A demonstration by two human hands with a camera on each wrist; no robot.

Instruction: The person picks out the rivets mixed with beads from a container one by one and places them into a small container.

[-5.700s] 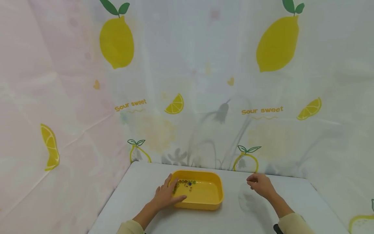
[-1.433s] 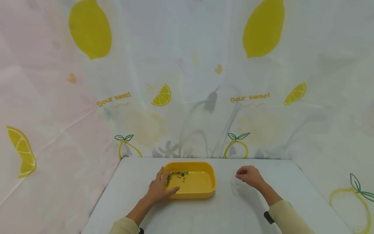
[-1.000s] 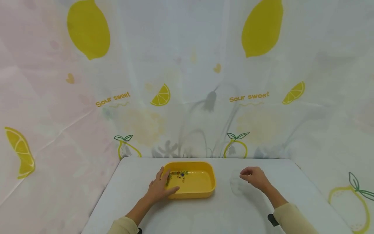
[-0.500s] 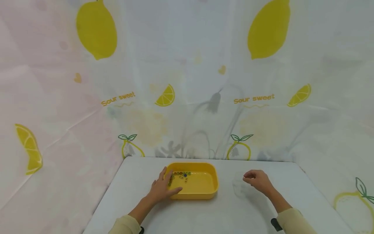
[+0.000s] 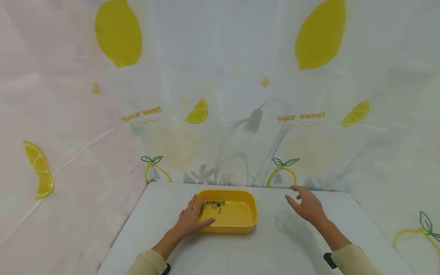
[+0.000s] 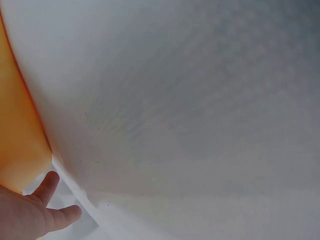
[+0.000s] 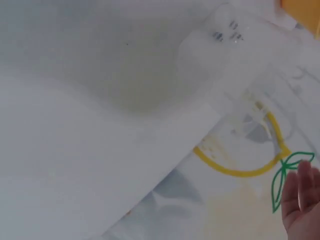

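In the head view, a yellow rectangular tray point(image 5: 237, 230) stands on the white table. A row of greenish and orange marbles point(image 5: 214, 203) lines its back left, with a blue one and several small clear gold-tinted pieces point(image 5: 219, 210) beside them. My left hand point(image 5: 189, 221) rests over the tray's left rim, fingers spread, thumb along the front edge. My right hand point(image 5: 307, 205) hovers right of the tray, fingers apart, holding nothing. Below it stands a clear see-through container point(image 5: 282, 222); in the right wrist view, several small pieces point(image 7: 233, 33) show in this container point(image 7: 200, 57).
A curtain point(image 5: 233, 152) printed with lemons hangs right behind the table's back edge and along both sides. The white table top point(image 5: 240, 256) extends in front of the tray and to the right of the container.
My right hand's fingertips, pinched together over the clear container half a second ago, have parted, and the hand has risen slightly. My left hand and the tray stay put; the head view shifts a little.
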